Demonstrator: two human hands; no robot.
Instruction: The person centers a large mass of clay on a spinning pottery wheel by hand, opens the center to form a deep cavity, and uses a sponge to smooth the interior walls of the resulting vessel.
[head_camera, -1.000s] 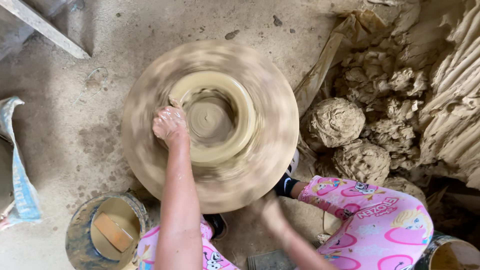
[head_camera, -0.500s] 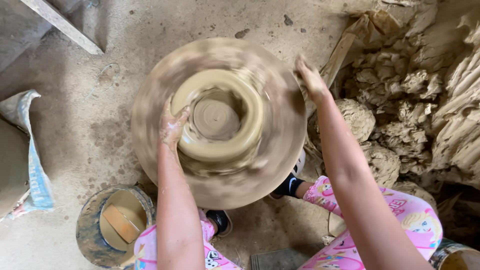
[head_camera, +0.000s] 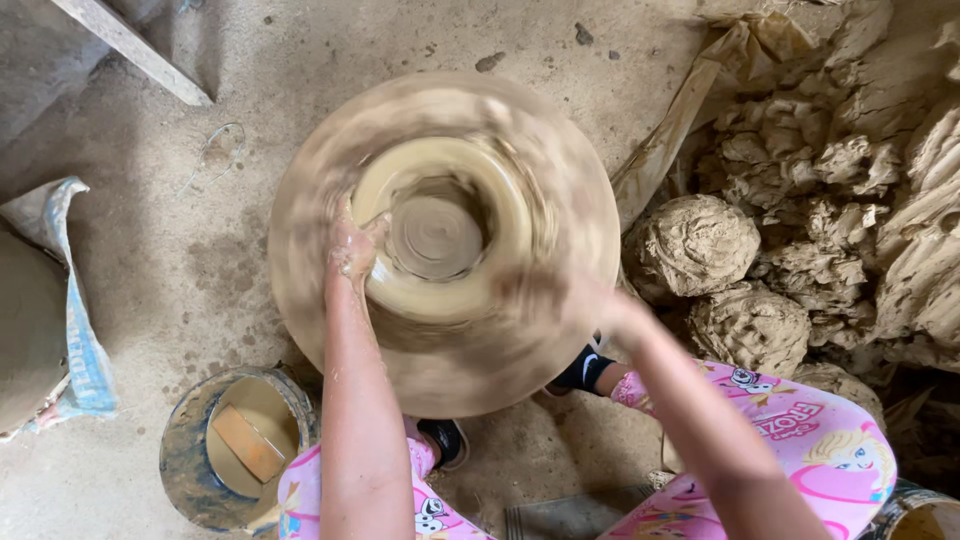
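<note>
Overhead view of a potter's wheel (head_camera: 330, 330), a broad clay-smeared disc filling the centre of the frame, its surface streaked by motion blur. On the disc sits a wet clay vessel (head_camera: 440, 290), a low ring-walled form with a spiral-marked floor, placed slightly above the middle of the frame. The left hand (head_camera: 352, 248), coated in slip, rests against the left wall of the vessel, its fingers bent over the rim and pressed to the clay; it clasps nothing loose. The right hand (head_camera: 590, 300) lies at the lower right edge of the wheel, blurred, touching or just over the disc rim; whether its fingers are spread or curled cannot be told. Both forearms enter from the bottom of the frame, above knees in pink printed trousers (head_camera: 800, 440). A black shoe (head_camera: 582, 370) shows under the wheel's lower right edge. At the lower left stands a round bucket (head_camera: 185, 450) of muddy water with a flat tan piece (head_camera: 248, 443) lying in it. Lumps of raw clay (head_camera: 690, 245) are heaped along the right side of the frame, beside a torn brownish sheet (head_camera: 670, 140). A pale woven sack (head_camera: 85, 350) lies at the left edge, and a wooden plank (head_camera: 130, 45) crosses the upper left corner on the concrete floor (head_camera: 150, 250).
</note>
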